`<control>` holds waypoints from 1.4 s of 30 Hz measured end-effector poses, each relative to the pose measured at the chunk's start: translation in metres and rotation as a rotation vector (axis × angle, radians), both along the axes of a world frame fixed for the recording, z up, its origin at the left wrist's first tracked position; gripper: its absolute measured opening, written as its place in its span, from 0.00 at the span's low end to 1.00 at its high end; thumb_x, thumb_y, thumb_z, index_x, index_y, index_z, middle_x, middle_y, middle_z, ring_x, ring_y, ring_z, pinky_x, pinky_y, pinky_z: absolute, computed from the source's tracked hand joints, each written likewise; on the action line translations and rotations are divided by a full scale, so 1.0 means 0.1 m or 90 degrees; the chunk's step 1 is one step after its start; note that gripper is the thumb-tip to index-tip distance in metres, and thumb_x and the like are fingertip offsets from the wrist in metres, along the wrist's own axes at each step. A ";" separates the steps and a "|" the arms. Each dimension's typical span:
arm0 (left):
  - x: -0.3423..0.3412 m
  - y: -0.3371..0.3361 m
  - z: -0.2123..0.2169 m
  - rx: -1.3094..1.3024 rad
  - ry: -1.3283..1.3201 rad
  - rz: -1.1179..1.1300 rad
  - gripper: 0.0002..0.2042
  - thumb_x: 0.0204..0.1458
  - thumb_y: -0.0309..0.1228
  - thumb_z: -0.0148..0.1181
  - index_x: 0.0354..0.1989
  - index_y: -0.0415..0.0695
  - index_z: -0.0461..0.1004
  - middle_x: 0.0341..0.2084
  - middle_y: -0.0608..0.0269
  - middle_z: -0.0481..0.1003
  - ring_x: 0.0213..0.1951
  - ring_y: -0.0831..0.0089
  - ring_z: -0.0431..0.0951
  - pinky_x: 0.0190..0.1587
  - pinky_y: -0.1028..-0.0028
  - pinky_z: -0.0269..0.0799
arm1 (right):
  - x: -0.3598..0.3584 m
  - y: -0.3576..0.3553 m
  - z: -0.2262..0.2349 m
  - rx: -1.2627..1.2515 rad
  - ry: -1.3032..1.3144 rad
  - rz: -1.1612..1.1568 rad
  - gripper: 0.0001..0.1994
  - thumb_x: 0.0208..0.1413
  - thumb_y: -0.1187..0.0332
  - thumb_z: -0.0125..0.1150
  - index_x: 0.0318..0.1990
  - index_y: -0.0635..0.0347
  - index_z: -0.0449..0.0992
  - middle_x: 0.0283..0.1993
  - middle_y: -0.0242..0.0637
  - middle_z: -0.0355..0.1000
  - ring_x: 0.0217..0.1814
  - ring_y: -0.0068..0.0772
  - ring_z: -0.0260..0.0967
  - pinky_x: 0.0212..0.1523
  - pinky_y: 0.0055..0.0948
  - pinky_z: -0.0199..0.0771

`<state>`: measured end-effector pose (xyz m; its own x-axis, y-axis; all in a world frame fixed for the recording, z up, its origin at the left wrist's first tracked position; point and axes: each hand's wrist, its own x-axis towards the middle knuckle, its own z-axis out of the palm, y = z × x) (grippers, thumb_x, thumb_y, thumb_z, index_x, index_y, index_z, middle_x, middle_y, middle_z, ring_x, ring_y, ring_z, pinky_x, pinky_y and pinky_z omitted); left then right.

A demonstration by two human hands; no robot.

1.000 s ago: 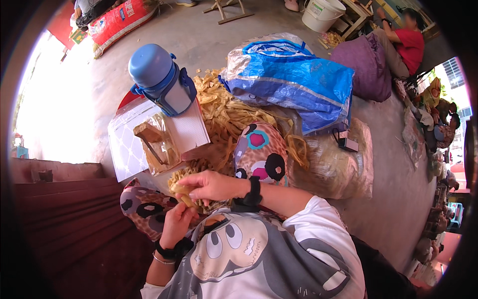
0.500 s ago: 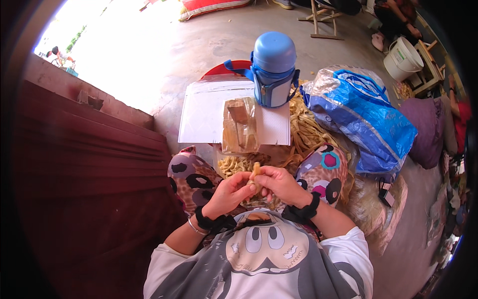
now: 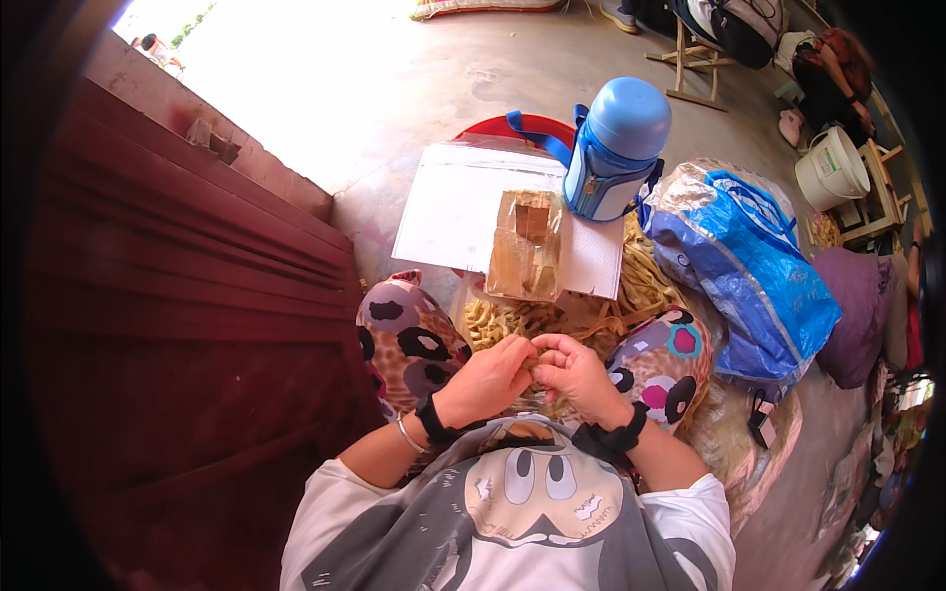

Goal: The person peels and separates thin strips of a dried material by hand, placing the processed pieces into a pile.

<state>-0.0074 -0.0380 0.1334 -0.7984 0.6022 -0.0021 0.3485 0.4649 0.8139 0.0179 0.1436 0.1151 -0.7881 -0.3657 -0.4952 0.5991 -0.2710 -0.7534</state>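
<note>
My left hand [image 3: 490,378] and my right hand [image 3: 579,378] meet over my lap, fingertips pinched together. Between them is a pale yellow dried plant strip [image 3: 533,363], mostly hidden by the fingers. Just beyond, between my knees, lies a heap of short, twisted yellowish pieces [image 3: 501,322]. Longer dried strips [image 3: 650,278] spread to the right of it. Above the heap, a clear-wrapped package with brown contents [image 3: 524,264] rests on a white sheet [image 3: 456,209].
A blue bottle [image 3: 623,128] with a strap stands on the white sheet, over a red round rim [image 3: 512,125]. To the right sits a large blue bag [image 3: 754,276]. A dark red door [image 3: 207,325] fills the left. Farther off are a white bucket [image 3: 831,169] and another person [image 3: 838,74].
My view has shifted, so the scene sits farther right. The strip's end that stuck up above my fingers no longer shows, and my hands have turned over it.
</note>
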 end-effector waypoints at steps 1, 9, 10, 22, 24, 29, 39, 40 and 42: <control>0.02 0.00 -0.03 -0.026 0.012 0.003 0.10 0.45 0.20 0.53 0.37 0.39 0.65 0.33 0.52 0.71 0.35 0.53 0.74 0.34 0.64 0.71 | 0.00 -0.02 0.00 0.105 0.124 0.017 0.15 0.53 0.71 0.58 0.47 0.65 0.68 0.37 0.35 0.72 0.33 0.25 0.70 0.31 0.23 0.72; 0.04 0.05 -0.02 -0.008 -0.039 0.071 0.10 0.47 0.21 0.51 0.39 0.39 0.62 0.28 0.47 0.72 0.30 0.48 0.74 0.30 0.61 0.70 | -0.03 -0.04 0.03 0.443 0.540 0.022 0.11 0.49 0.76 0.56 0.41 0.67 0.72 0.37 0.41 0.67 0.36 0.39 0.70 0.37 0.29 0.70; 0.02 0.06 0.02 -0.016 -0.023 0.080 0.12 0.47 0.20 0.52 0.40 0.40 0.61 0.28 0.48 0.73 0.31 0.49 0.75 0.30 0.62 0.70 | -0.04 -0.04 0.00 0.405 0.536 -0.008 0.10 0.50 0.76 0.56 0.41 0.67 0.72 0.37 0.39 0.66 0.36 0.37 0.70 0.37 0.28 0.70; -0.06 -0.06 0.31 0.045 0.067 0.026 0.06 0.51 0.28 0.56 0.30 0.39 0.67 0.25 0.56 0.72 0.28 0.57 0.75 0.29 0.67 0.70 | -0.13 0.13 0.12 -0.071 0.039 0.060 0.16 0.59 0.70 0.53 0.54 0.65 0.68 0.42 0.30 0.72 0.38 0.19 0.70 0.31 0.16 0.74; -0.07 -0.07 0.25 0.000 0.027 0.017 0.06 0.53 0.29 0.54 0.31 0.39 0.68 0.23 0.57 0.72 0.26 0.61 0.75 0.29 0.69 0.70 | -0.14 0.10 0.22 -0.041 0.048 0.093 0.16 0.59 0.68 0.53 0.52 0.65 0.68 0.40 0.31 0.72 0.38 0.18 0.70 0.27 0.15 0.73; -0.13 -0.16 0.24 0.168 -0.332 0.052 0.07 0.57 0.30 0.51 0.31 0.39 0.68 0.21 0.63 0.73 0.22 0.76 0.72 0.26 0.77 0.68 | -0.21 0.31 0.38 0.038 -0.001 0.137 0.11 0.58 0.65 0.53 0.43 0.63 0.72 0.28 0.29 0.70 0.24 0.13 0.65 0.16 0.11 0.62; 0.09 -0.19 0.30 0.339 -0.342 0.030 0.08 0.59 0.26 0.48 0.27 0.40 0.65 0.21 0.66 0.72 0.20 0.83 0.69 0.23 0.81 0.65 | -0.26 0.50 0.40 -0.006 -0.052 0.133 0.05 0.56 0.69 0.57 0.35 0.61 0.74 0.17 0.24 0.62 0.12 0.11 0.53 0.10 0.12 0.50; 0.11 -0.21 0.34 0.335 -0.322 0.025 0.08 0.58 0.26 0.49 0.27 0.40 0.65 0.20 0.67 0.72 0.20 0.82 0.68 0.23 0.81 0.64 | -0.27 0.49 0.40 -0.011 -0.054 0.137 0.05 0.55 0.69 0.58 0.35 0.61 0.74 0.17 0.24 0.61 0.12 0.11 0.52 0.10 0.13 0.50; 0.12 -0.23 0.41 0.300 -0.259 0.018 0.08 0.58 0.27 0.49 0.27 0.39 0.66 0.17 0.67 0.70 0.19 0.81 0.68 0.23 0.80 0.65 | -0.28 0.47 0.41 -0.019 -0.054 0.142 0.05 0.55 0.69 0.58 0.34 0.61 0.73 0.16 0.23 0.61 0.11 0.11 0.52 0.09 0.13 0.50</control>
<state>0.0049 -0.0611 0.1741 -0.8049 0.5914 -0.0484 -0.0401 0.0272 0.9988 -0.0098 0.1907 0.1562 -0.6415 -0.5421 -0.5428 0.7080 -0.1459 -0.6910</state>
